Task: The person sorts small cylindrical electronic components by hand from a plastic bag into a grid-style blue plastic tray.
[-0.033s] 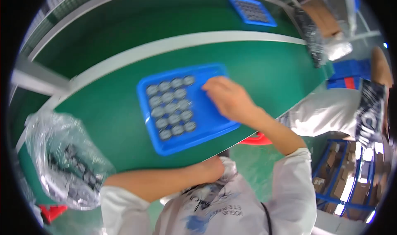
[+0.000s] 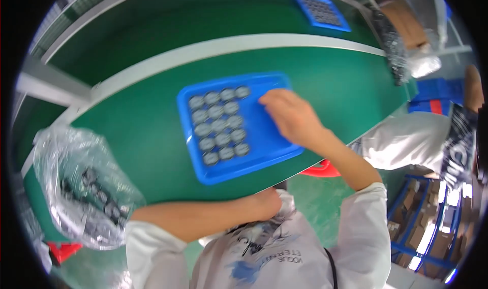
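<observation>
A shallow blue tray point(image 2: 272, 144) lies on the green tabletop in front of me. Rows of round grey, dark-rimmed parts point(image 2: 218, 125) fill its left side, with one more at the top of a further column. Over the bare right part of the tray is my right hand point(image 2: 295, 117), fingers bent and drawn together beside that top part; whatever they hold, if anything, is hidden. My left hand point(image 2: 267, 203) rests close to my body at the table's near edge, and its fingers cannot be seen.
At the left, a clear plastic bag point(image 2: 86, 187) holds several dark parts. Another blue tray point(image 2: 323, 12) of grey parts sits on the far surface beyond a pale ledge point(image 2: 229, 42). A cardboard box point(image 2: 404, 22) stands far right, and another person point(image 2: 406, 136) is at the right.
The whole view has shifted slightly, so the tray appears a little farther right and higher. My right hand keeps about the same place over the tray.
</observation>
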The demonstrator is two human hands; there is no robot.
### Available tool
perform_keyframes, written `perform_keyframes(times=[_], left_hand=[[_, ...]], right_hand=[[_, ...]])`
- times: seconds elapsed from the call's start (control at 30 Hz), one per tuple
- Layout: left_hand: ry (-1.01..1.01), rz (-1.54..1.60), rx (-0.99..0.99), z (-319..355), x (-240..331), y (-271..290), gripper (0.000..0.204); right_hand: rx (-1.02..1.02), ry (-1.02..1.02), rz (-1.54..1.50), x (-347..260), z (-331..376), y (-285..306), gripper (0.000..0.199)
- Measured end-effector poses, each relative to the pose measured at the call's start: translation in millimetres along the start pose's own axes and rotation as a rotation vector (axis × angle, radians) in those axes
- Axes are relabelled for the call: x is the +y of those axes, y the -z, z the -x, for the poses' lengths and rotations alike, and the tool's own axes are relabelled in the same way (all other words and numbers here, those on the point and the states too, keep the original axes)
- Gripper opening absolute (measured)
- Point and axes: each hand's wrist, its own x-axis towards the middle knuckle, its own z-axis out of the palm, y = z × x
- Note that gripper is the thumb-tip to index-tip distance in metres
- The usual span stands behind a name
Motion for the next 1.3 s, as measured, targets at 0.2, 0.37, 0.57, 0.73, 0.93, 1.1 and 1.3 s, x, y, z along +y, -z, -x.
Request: perform_keyframes(times=[0.2, 0.37, 0.57, 0.73, 0.93, 1.1, 1.3], left_hand=[[0.107, -0.157, -0.36, -4, 6, 8, 0.019], [0.098, -0.113, -0.338, -2, 4, 7, 0.017], [0.102, -0.113, -0.312, 3, 7, 11, 0.015], [0.095, -0.146, -0.298, 0, 5, 2, 0.013], [0.122, -0.159, -0.131, 6, -1, -23, 0.008], [0.042, -0.309, -0.161, -16, 3, -42, 0.011], [0.066, -0.001, -0.114, -2, 3, -6, 0.013]], right_hand=[[-0.022, -0.049, -0.013, 5, -17, -7, 0.024], [-0.13, -0.013, 0.095, 18, -24, -4, 0.021], [-0.16, -0.081, 0.012, 5, -29, 36, 0.021], [-0.332, -0.036, 0.141, 19, -14, 28, 0.028], [-0.331, -0.198, -0.014, 23, -25, 35, 0.034], [-0.318, -0.036, 0.099, 31, -26, 28, 0.037], [-0.189, -0.127, 0.066, 21, -39, 19, 0.025]])
